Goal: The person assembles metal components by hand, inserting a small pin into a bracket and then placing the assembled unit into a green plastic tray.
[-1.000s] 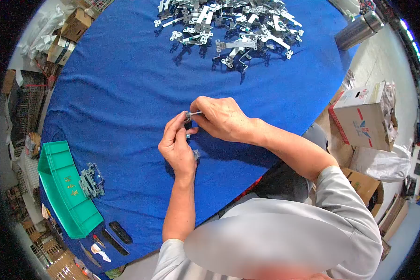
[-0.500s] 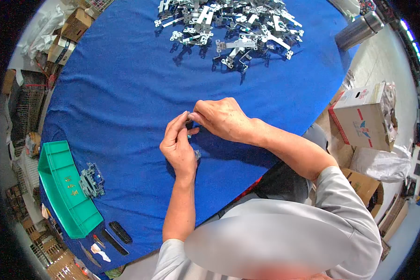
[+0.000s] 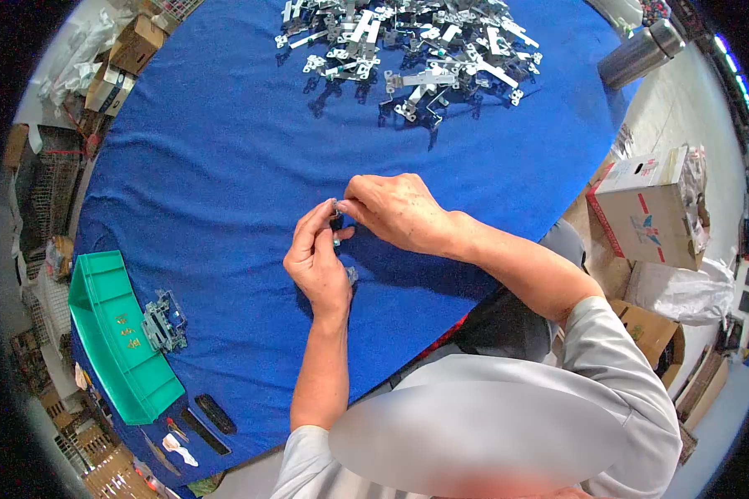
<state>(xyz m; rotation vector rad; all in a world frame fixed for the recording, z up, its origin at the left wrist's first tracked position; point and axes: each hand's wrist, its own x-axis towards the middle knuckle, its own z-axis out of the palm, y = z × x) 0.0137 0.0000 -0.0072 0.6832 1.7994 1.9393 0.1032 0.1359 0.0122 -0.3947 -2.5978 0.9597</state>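
Above the middle of the blue cloth, my left hand (image 3: 318, 264) has its fingers curled round a small metal part (image 3: 337, 218), mostly hidden by the fingers. My right hand (image 3: 398, 212) meets it from the right, its thumb and forefinger pinched at the top end of that part. Whether the pinch holds a separate tiny piece cannot be made out. A heap of metal hinge-like parts (image 3: 424, 79) lies at the far side of the cloth. At the left, a few similar metal parts (image 3: 165, 323) lie beside a green tray (image 3: 108, 287) holding small brass-coloured pieces (image 3: 128, 331).
A steel bottle (image 3: 641, 54) lies at the far right edge of the blue cloth (image 3: 208, 166). Black objects (image 3: 215, 413) and a white scrap (image 3: 179, 450) lie near the lower left edge. Cardboard boxes (image 3: 647, 208) stand on the floor at the right.
The fingertips have shifted very slightly, and a little more of the small metal part shows between them. Both hands stay in nearly the same place.
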